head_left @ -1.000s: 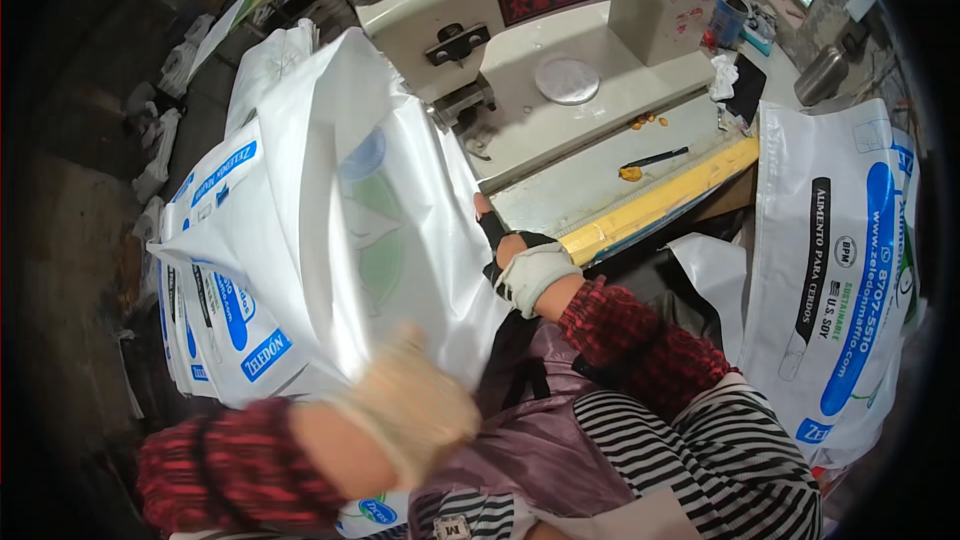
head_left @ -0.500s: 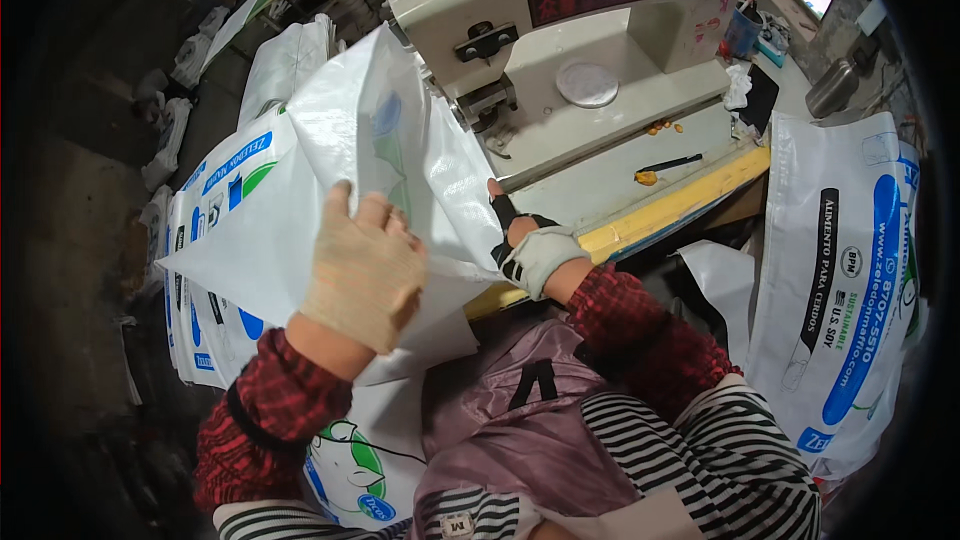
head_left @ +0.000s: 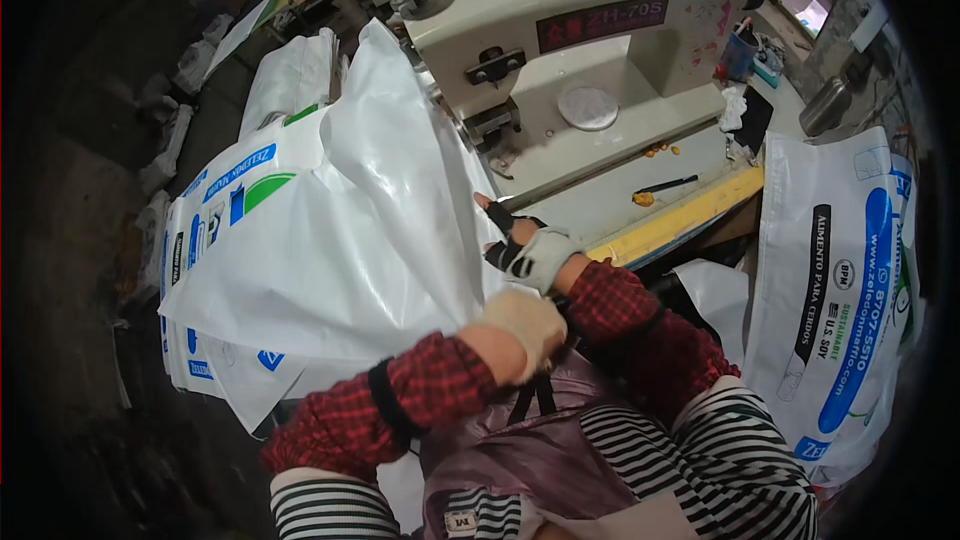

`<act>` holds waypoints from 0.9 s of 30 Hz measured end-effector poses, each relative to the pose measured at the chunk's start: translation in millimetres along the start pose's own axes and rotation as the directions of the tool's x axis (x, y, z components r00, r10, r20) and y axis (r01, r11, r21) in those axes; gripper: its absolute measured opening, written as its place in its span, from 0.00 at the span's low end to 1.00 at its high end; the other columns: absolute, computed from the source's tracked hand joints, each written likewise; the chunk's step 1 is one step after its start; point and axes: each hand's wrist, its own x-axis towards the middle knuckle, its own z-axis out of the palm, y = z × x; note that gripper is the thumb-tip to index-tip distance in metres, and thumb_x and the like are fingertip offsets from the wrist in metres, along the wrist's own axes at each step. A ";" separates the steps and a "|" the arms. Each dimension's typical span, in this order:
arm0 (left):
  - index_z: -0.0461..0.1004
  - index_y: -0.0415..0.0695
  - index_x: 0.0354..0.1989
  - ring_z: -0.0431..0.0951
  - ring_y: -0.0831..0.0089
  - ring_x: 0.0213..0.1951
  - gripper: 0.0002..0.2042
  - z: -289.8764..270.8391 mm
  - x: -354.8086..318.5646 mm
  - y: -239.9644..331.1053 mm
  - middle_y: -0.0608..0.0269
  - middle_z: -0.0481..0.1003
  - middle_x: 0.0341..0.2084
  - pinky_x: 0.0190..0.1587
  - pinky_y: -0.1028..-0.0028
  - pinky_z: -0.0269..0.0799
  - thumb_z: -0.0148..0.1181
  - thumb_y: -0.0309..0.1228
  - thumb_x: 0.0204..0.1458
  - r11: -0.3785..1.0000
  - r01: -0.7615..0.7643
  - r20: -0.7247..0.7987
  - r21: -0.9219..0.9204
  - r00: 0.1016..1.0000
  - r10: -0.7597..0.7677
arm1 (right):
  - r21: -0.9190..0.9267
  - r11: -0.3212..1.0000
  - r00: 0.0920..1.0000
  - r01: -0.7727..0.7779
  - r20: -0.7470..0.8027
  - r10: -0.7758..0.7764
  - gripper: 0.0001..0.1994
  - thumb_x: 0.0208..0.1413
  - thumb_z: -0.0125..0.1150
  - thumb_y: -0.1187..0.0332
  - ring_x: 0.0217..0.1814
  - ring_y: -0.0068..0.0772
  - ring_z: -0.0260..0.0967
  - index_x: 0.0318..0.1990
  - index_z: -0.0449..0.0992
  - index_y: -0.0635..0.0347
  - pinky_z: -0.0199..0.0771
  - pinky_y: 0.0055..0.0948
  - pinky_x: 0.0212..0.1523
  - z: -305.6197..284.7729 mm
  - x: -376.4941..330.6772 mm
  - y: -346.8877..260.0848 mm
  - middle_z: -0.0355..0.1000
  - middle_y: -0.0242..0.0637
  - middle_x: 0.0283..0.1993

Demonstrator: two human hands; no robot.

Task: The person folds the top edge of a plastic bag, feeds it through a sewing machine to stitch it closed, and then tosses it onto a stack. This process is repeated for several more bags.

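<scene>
A large white woven sack lies spread on a pile of printed sacks, left of a cream sewing machine. My right hand, in a black fingerless glove with a pale wrist wrap, rests at the sack's right edge. Its fingers are spread, one stretched toward the machine. My left hand, in a beige covering, is just below it, by the sack's near right corner. Motion smears its fingers, so their grip does not show.
A yellow-edged table carries the machine, a dark slim tool and small orange bits. To the right stands a stack of printed white sacks. At the back right are a metal bottle and a blue cup.
My left hand has swept right and toward me, from over the sack to beside my right hand. The sack's raised fold now lies flatter. My right hand has barely moved.
</scene>
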 end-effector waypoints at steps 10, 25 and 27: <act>0.77 0.48 0.24 0.76 0.60 0.29 0.09 -50.7 24.4 -167.0 0.59 0.75 0.24 0.31 0.66 0.70 0.56 0.38 0.38 0.810 0.575 -0.453 0.113 0.755 -0.473 | 0.878 0.479 0.999 -0.019 0.005 0.032 0.21 0.54 0.49 0.66 0.24 0.18 0.62 0.56 0.59 0.54 0.67 0.18 0.25 13.5 7.8 46.1 0.62 0.26 0.25; 0.71 0.39 0.23 0.69 0.60 0.43 0.08 -76.7 -255.8 -84.1 0.53 0.71 0.40 0.47 0.67 0.60 0.53 0.30 0.35 0.925 0.327 -0.966 0.195 0.230 0.122 | -0.381 0.521 0.298 0.764 -0.509 -0.808 0.26 0.37 0.65 0.65 0.43 0.44 0.65 0.47 0.66 0.63 0.63 0.33 0.46 -76.7 19.1 -167.3 0.68 0.45 0.39; 0.71 0.39 0.29 0.68 0.58 0.44 0.11 -64.6 -259.9 -73.3 0.52 0.69 0.42 0.48 0.67 0.60 0.54 0.32 0.38 0.921 0.379 -0.996 0.094 0.036 0.088 | -0.400 0.428 0.312 0.810 -0.324 -0.893 0.23 0.38 0.65 0.66 0.43 0.43 0.65 0.43 0.68 0.64 0.64 0.33 0.46 -82.4 28.6 -188.6 0.69 0.45 0.37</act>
